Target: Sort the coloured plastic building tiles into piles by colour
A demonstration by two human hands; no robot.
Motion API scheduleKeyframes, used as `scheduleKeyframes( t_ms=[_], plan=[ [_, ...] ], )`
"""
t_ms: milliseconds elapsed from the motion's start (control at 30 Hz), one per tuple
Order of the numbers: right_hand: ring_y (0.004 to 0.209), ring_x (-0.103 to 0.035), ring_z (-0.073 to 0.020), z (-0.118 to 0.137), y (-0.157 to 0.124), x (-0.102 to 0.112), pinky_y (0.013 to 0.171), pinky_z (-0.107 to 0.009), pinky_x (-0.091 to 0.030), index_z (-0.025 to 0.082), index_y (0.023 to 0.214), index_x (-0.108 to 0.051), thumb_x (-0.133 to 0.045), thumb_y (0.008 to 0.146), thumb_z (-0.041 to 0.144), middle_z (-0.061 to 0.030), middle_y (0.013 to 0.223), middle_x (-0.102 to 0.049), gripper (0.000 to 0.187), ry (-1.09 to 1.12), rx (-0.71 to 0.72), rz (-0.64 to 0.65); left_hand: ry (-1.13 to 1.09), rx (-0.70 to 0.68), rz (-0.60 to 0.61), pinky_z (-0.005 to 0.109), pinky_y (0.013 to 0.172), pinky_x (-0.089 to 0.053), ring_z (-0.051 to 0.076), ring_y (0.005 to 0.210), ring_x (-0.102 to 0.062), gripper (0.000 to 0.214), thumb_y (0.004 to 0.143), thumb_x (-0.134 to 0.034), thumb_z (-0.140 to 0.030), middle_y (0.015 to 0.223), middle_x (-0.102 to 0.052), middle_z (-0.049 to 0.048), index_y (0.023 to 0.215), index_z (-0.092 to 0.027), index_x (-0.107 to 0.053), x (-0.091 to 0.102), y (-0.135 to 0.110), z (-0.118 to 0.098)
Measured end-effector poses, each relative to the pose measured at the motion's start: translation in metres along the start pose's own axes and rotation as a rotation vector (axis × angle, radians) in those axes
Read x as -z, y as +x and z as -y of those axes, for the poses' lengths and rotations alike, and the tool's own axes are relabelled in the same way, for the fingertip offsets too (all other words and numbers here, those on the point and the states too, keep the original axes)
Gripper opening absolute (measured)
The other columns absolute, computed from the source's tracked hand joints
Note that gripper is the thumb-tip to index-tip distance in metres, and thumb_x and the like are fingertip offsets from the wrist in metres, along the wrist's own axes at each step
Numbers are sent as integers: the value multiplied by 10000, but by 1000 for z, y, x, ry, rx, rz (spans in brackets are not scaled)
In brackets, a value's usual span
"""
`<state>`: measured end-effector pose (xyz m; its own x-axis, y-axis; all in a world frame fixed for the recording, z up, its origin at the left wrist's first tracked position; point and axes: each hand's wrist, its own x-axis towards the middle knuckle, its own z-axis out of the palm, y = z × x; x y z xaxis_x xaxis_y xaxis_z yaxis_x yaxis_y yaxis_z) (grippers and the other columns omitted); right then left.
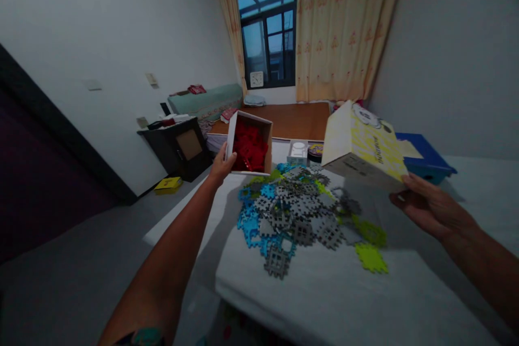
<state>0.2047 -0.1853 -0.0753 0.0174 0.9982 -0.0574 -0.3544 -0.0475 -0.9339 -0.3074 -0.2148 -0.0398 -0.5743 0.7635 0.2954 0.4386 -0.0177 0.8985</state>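
Note:
My left hand [222,165] grips the near edge of an open cardboard box [250,147] tipped toward me, with red pieces still inside it. My right hand [430,208] holds up a yellow and white box lid [365,146] with a cartoon print, tilted above the table. Between the two hands, on the white table [324,297], lies a heap of flat interlocking pieces [300,216] in grey, blue and light green. One green piece [371,257] lies apart at the right of the heap.
A blue box [425,159] stands behind the lid at the right. A small white container [298,151] and a round tin [315,150] sit beyond the heap. A dark cabinet [180,148], a yellow packet [168,185] on the floor, a wooden platform and a curtained window are farther back.

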Motion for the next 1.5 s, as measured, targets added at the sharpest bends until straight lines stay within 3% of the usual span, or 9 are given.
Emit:
scheduleKeyframes(
  t_ms=[100,233,400,600,1000,1300,1500],
  plan=[
    [964,-645,-162,-9,-9,26,610,-236,-535,325,912,-728,-691,740,253,-68,1388,-567,190,20,-7,-37,184,-233,-6,379,1125,-342,279,1346,-433,719,812,-632,-363,1481,-476,106,1479,-195,-424,-4,-7,-3],
    [954,-644,-177,-16,-18,46,594,-250,-535,344,941,-730,-716,712,264,-77,1363,-583,243,21,-20,-69,425,-418,-24,415,1148,-286,299,1351,-403,759,784,-636,-348,1440,-488,141,1489,-187,-406,-14,-17,-4],
    [961,-641,-196,-24,-23,60,592,-269,-534,365,959,-727,-741,698,309,-82,1330,-603,267,3,-6,-47,580,-554,-72,456,1113,-302,336,1309,-414,789,751,-664,-395,1402,-449,162,1476,-195,-427,-25,-34,-8],
    [992,-637,-183,-34,-21,74,614,-251,-519,345,967,-720,-724,718,301,-90,1339,-595,253,21,-16,-50,675,-644,-40,475,1113,-274,385,1355,-337,822,733,-710,-487,1482,-361,167,1470,-242,-442,-35,-59,-19],
    [989,-651,-199,-31,-25,73,602,-255,-527,335,983,-708,-732,713,282,-90,1267,-643,277,36,-27,-55,739,-856,43,501,1144,-193,395,1386,-298,778,732,-712,-560,1515,-360,168,1424,-262,-521,-30,-87,-45],
    [896,-646,-150,-30,-28,72,605,-176,-555,334,1081,-697,-776,683,259,-20,1189,-676,413,95,-15,14,808,-1111,6,515,1091,-269,391,1337,-363,754,786,-608,-663,1471,-413,195,1411,-248,-536,-47,-82,-60],
    [893,-642,-153,-27,-29,72,590,-165,-556,309,1102,-695,-770,711,243,-30,1213,-669,403,122,-3,12,776,-1198,-29,524,1105,-261,382,1355,-358,727,786,-603,-674,1485,-403,193,1368,-240,-575,-40,-85,-78]
  ],
)
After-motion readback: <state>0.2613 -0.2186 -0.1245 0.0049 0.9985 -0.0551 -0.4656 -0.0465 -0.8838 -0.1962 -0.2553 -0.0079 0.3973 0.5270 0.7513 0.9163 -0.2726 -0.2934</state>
